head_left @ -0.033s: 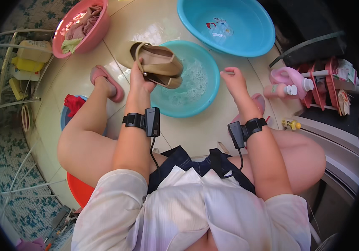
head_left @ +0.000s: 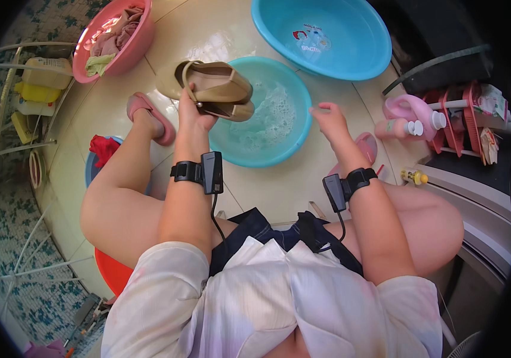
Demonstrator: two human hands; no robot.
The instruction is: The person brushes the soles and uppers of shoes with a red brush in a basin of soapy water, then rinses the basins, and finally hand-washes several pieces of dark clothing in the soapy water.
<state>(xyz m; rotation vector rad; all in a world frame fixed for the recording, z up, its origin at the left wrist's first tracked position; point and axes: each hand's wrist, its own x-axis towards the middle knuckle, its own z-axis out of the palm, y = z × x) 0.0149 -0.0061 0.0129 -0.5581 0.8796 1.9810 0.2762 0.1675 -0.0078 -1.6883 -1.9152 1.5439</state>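
Note:
My left hand (head_left: 193,116) is closed around a pair of tan strap shoes (head_left: 223,80), held together over the left rim of a turquoise basin (head_left: 254,162). One shoe lies above the other, toes pointing right, and a strap loops over the upper one. Sudsy water (head_left: 273,113) partly fills the basin. By the basin's right rim, my right hand (head_left: 332,122) hovers with nothing in it, its fingers loosely bent and apart. Each of my wrists carries a black strapped device.
A large blue basin (head_left: 357,62) stands at the far right, a pink basin (head_left: 81,62) with clothes at the far left. Pink bottles (head_left: 401,107) and a red rack (head_left: 455,128) line the right side. A wire shelf (head_left: 14,143) with jugs is on the left.
My left hand has shifted slightly left with the shoes. The right hand has barely moved.

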